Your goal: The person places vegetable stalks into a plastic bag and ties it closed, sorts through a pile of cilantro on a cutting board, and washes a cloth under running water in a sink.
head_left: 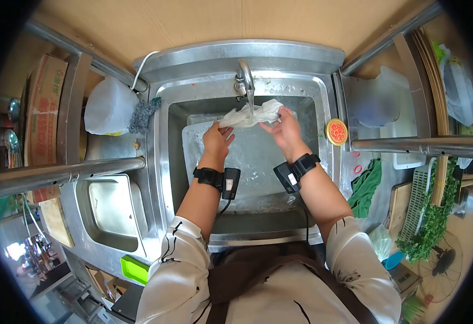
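A white, thin, crumpled cloth (242, 119) is stretched between my two hands under the metal tap (244, 81). Water from the spout runs onto its middle. My left hand (216, 141) has its fingers closed on the cloth's left end. At the other end, my right hand (286, 132) pinches the cloth between thumb and fingers. Below both hands, a large pale tub (193, 156) of water sits in the steel sink (174, 116).
Left of the sink lie a grey scrubber (143, 116), a white plastic bag (109, 108) and a steel pan (109, 210). To the right are a round red-and-yellow lid (336, 132), a green cloth (366, 189) and a horizontal metal rail (409, 146). Leafy greens (434, 235) hang beyond.
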{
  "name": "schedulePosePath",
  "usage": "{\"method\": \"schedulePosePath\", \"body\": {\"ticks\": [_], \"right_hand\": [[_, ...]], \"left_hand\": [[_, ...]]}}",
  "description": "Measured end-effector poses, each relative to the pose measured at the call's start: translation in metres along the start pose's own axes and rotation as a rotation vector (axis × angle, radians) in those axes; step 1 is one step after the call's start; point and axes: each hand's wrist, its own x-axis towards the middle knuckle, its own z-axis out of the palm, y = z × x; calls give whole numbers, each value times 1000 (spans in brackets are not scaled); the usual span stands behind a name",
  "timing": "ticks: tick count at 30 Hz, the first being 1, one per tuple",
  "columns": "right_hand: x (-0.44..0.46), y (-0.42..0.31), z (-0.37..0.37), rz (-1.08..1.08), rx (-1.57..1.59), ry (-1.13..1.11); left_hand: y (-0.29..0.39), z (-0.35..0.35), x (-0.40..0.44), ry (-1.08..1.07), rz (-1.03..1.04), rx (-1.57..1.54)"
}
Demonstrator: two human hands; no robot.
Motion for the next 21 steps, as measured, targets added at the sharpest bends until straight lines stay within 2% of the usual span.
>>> {"method": "schedulePosePath", "body": {"ticks": [2,4,7,8,9,10,11,12,13,14,15,16,17,19,20,21], "right_hand": [[2,3,-2,2,88,-16],[9,12,-6,80,167,-216],[4,43,1,-14,85,-255],[0,50,4,-26,73,-270],[-4,50,9,-106,-159,-185],[-6,50,13,-176,-388,-96],[-2,53,14,-196,-380,-74],[4,57,13,-492,-771,88],[9,59,10,-777,-1159,264],[3,51,13,-783,-1150,282],[-8,41,21,-406,-759,105],[-18,36,26,-38,-355,-71],[-20,50,22,-44,-348,-66],[-18,85,15,-420,-672,-310],[-17,80,17,-433,-672,-298],[-17,74,19,-363,-666,-227]], "left_hand": [[-1,1,0,-21,-22,-42],[1,6,-1,-55,-50,-76],[-3,28,-13,-93,-178,-127],[-6,26,-9,-287,-167,-100],[-11,25,-7,-481,-155,-77],[-17,26,-7,-507,-177,-65],[-22,26,-9,-480,-96,4],[-26,29,-13,-451,-8,72],[-31,31,-17,-468,-16,85],[-35,36,-26,-424,35,26],[-37,39,-29,-378,86,-36],[-37,37,-25,-384,27,-63],[-38,27,-12,-392,24,-57],[-46,-4,30,-635,-59,-116],[-49,-16,58,-1172,-55,-289],[-45,0,36,-1187,-64,-287]]}}
